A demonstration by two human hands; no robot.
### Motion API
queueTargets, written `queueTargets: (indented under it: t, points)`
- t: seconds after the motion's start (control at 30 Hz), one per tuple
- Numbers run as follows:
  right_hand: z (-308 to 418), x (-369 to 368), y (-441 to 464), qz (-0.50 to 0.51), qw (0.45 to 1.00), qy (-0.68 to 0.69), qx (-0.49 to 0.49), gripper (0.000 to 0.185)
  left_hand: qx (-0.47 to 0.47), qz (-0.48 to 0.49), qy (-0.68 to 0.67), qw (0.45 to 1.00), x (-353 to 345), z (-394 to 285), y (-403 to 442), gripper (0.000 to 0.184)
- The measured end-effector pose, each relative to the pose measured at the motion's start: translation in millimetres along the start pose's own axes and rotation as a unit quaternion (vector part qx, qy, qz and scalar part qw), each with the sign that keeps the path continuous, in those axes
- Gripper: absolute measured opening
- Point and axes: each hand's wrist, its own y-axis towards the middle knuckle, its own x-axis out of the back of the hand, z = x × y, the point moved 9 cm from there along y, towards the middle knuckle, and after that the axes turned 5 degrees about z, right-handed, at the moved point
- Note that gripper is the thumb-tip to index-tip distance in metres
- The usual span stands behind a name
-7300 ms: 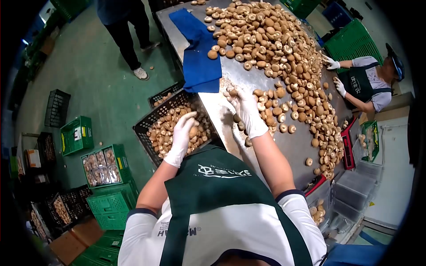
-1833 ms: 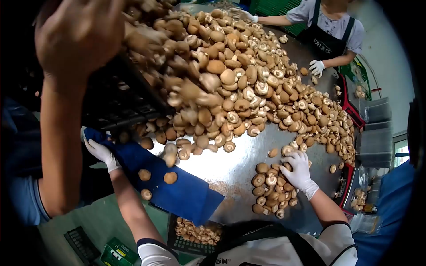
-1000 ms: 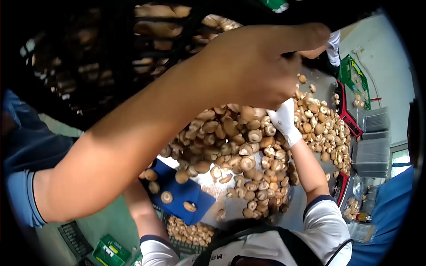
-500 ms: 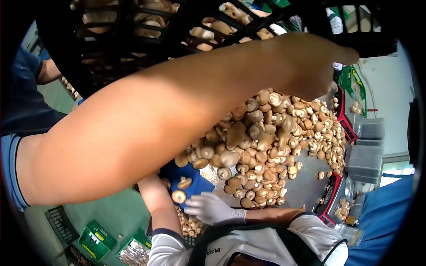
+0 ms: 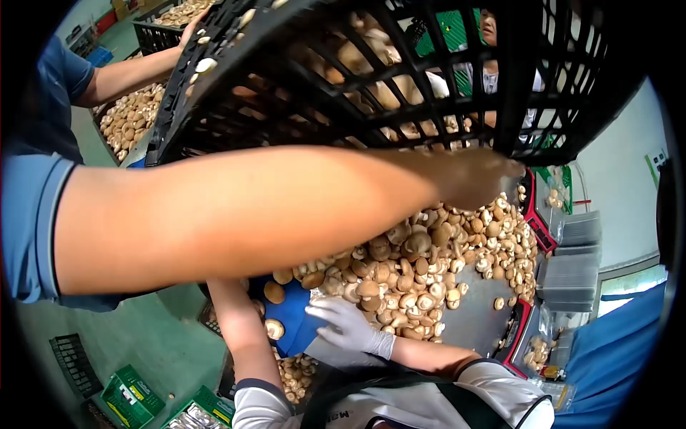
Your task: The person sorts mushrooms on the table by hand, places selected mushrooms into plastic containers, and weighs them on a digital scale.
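Note:
My right hand point(image 5: 348, 327), in a white glove, is at the near edge of the mushroom pile with its fingers apart and nothing visible in its grasp. Beside its fingertips lies a blue sheet or board point(image 5: 293, 325) with a couple of mushrooms on it; whether I touch it, I cannot tell. My left forearm point(image 5: 246, 322) reaches forward, and its hand is hidden behind a co-worker's arm point(image 5: 243, 214). Brown mushrooms point(image 5: 418, 279) cover much of the grey table point(image 5: 475, 314). Above them a black slatted crate point(image 5: 343, 93) with mushrooms is tilted, held by the co-worker.
Red-edged scales point(image 5: 541, 225) and stacks of clear trays point(image 5: 572, 279) stand at the right. Green crates point(image 5: 133, 395) are on the floor at lower left. More mushrooms fill a crate point(image 5: 132, 118) at upper left. Another person is visible behind the slats.
The tilted crate takes up more of the view, and the co-worker's other hand now shows on it. The co-worker's near arm is lower and more level. My right hand remains near the blue sheet.

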Motion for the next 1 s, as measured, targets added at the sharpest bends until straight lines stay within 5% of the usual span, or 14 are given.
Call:
queueTargets:
  t: [0.1,0.23,0.5,0.6,0.67,0.77,0.9,1.0]
  points:
    - [-16,2,-5,0.005,0.999,0.028,-0.033,0.048,0.121,-0.23,0.095,0.961,69,91,-85,0.053]
    - [-11,0,-4,0.028,0.999,-0.007,-0.016,0.047,0.256,-0.377,0.122,0.881,114,177,-207,0.054]
    - [-4,42,-21,-0.082,0.995,0.046,-0.041,0.043,0.307,-0.46,0.074,0.83,129,214,-287,0.055]
    - [74,108,3,-0.08,0.994,-0.042,0.063,0.046,0.32,-0.455,0.065,0.828,127,215,-289,0.055]
    - [155,152,4,0.004,0.96,-0.191,0.205,0.038,0.321,-0.455,0.077,0.827,125,212,-287,0.055]
    - [247,230,-20,-0.117,0.875,-0.363,0.299,0.045,0.338,-0.442,0.1,0.825,125,206,-285,0.055]
    - [314,315,-48,-0.379,0.73,-0.489,0.291,0.059,0.324,-0.451,0.114,0.824,122,214,-288,0.055]
    - [321,336,-21,-0.384,0.689,-0.571,0.229,0.072,0.324,-0.449,0.112,0.825,121,210,-288,0.055]
